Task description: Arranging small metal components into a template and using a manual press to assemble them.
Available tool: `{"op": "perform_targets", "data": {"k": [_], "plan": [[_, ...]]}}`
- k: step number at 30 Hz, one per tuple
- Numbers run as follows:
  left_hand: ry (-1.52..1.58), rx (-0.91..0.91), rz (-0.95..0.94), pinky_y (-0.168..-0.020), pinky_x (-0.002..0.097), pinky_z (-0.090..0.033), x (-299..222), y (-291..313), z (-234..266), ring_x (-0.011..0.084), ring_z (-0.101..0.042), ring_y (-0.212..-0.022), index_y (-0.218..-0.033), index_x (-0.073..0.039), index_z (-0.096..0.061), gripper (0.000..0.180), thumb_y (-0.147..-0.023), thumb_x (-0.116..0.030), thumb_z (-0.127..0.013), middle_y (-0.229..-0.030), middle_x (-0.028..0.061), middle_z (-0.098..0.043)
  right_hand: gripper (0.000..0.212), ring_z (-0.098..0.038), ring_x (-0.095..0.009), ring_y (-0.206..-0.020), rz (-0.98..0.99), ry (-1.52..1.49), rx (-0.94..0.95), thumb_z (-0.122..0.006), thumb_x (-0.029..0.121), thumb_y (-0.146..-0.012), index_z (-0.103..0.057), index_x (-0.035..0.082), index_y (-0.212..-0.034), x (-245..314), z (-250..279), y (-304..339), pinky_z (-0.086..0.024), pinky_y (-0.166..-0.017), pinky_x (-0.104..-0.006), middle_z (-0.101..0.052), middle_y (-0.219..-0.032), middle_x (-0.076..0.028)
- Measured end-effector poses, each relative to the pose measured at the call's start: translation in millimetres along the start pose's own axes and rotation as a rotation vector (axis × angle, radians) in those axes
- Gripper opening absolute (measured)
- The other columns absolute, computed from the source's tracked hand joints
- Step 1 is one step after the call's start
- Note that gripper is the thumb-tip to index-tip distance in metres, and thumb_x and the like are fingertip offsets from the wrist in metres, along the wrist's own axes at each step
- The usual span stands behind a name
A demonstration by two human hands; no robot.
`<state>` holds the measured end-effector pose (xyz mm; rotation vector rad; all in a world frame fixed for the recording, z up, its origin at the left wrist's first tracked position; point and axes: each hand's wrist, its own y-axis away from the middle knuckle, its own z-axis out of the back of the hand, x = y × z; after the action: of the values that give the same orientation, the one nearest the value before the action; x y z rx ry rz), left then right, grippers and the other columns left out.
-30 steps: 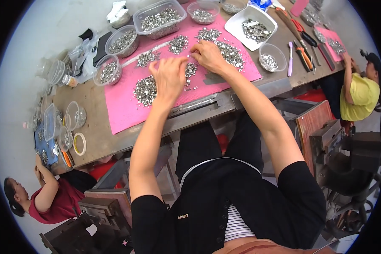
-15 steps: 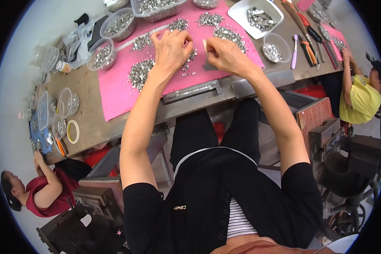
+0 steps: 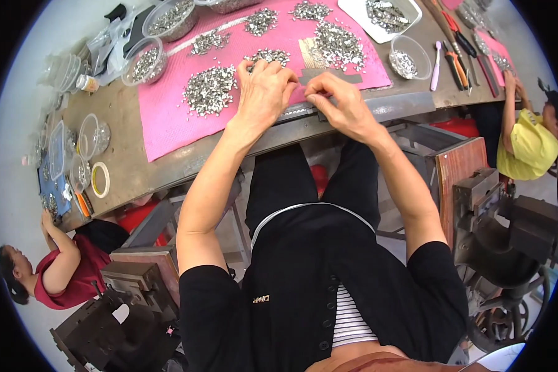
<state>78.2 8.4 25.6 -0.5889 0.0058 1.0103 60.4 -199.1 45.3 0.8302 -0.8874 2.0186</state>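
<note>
My left hand (image 3: pixel 263 93) is over the near edge of a pink ribbed mat (image 3: pixel 167 130), fingers curled and pinched together. Close to its right, my right hand (image 3: pixel 342 105) has thumb and forefinger drawn together. Whatever either hand grips is too small or hidden to name. Just beneath the fingertips lies a narrow metal channel (image 3: pixel 296 113) with small silver pieces in it, partly covered by my hands. Heaps of small silver metal pieces lie on the mat, among them a left pile (image 3: pixel 208 92) and a right pile (image 3: pixel 340 44). A flat grey strip (image 3: pixel 347 79) lies behind my right hand.
Clear tubs (image 3: pixel 144 61) of metal pieces stand at the left, a white tray (image 3: pixel 409 25) and round tub (image 3: pixel 425 59) at the right. Beyond are a purple toothbrush (image 3: pixel 436 65) and orange-handled pliers (image 3: pixel 457 68). Tape (image 3: pixel 100 180) lies at left. Co-workers sit on both sides.
Both hands have come nearer to me and closer together, from above the piles to the metal channel. A beige ribbed patch beside the right pile is now uncovered. The whole view has shifted slightly.
</note>
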Motion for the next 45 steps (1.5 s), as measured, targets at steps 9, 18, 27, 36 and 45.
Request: {"op": "perform_targets", "data": {"k": [9,18,27,36,45], "plan": [[0.044,-0.034,0.037,-0.097,0.0506,-0.034,-9.2,2.5,0.4,0.0245,-0.060,-0.096,-0.093,-0.012,-0.070,0.008,-0.086,-0.015,-0.072,-0.092,0.0040,-0.067,0.007,-0.066,-0.023,-0.089,0.070,0.039,-0.138,-0.069,0.001,-0.090,-0.065,-0.002,-0.095,-3.6,-22.2,14.6,-0.051,-0.080,-0.0343,-0.067,-0.095,-0.010],[0.490,-0.105,0.245,-0.066,0.0334,-0.049,-20.4,27.2,22.8,0.0198,-0.060,-0.071,-0.102,0.000,-0.063,0.008,-0.095,-0.004,-0.063,-0.086,0.0111,-0.065,0.010,-0.065,-0.028,-0.091,0.292,0.293,-0.194,-0.072,0.002,-0.086,-0.068,0.002,-0.095,0.2,-22.4,18.1,-0.050,-0.083,-0.0375,-0.069,-0.098,-0.009],[0.418,-0.081,0.159,-0.079,0.0406,-0.045,-41.4,38.7,17.9,0.0306,-0.059,-0.086,-0.097,-0.002,-0.062,0.010,-0.088,-0.002,-0.066,-0.089,0.0114,-0.061,0.016,-0.066,-0.013,-0.095,-0.083,-0.147,-0.190,-0.063,0.007,-0.099,-0.073,0.001,-0.110,-12.8,-14.5,28.6,-0.051,-0.085,-0.0287,-0.073,-0.102,-0.007],[0.353,-0.122,0.100,-0.081,0.0440,-0.045,-40.7,39.2,13.3,0.0321,-0.058,-0.086,-0.095,-0.003,-0.061,0.011,-0.086,-0.001,-0.068,-0.088,0.0119,-0.060,0.015,-0.066,-0.013,-0.096,-0.092,-0.175,-0.204,-0.062,0.006,-0.099,-0.073,0.000,-0.108,-16.0,-15.1,25.7,-0.051,-0.087,-0.0282,-0.073,-0.101,-0.007],[0.159,-0.137,0.002,-0.110,0.0532,-0.036,-42.1,49.0,19.0,0.0240,-0.064,-0.095,-0.103,-0.011,-0.072,0.020,-0.084,-0.014,-0.076,-0.097,0.0042,-0.069,0.013,-0.066,-0.014,-0.094,-0.110,-0.167,-0.205,-0.062,0.003,-0.097,-0.072,-0.001,-0.105,-15.5,-12.4,29.7,-0.051,-0.085,-0.0282,-0.073,-0.100,-0.008]]}}
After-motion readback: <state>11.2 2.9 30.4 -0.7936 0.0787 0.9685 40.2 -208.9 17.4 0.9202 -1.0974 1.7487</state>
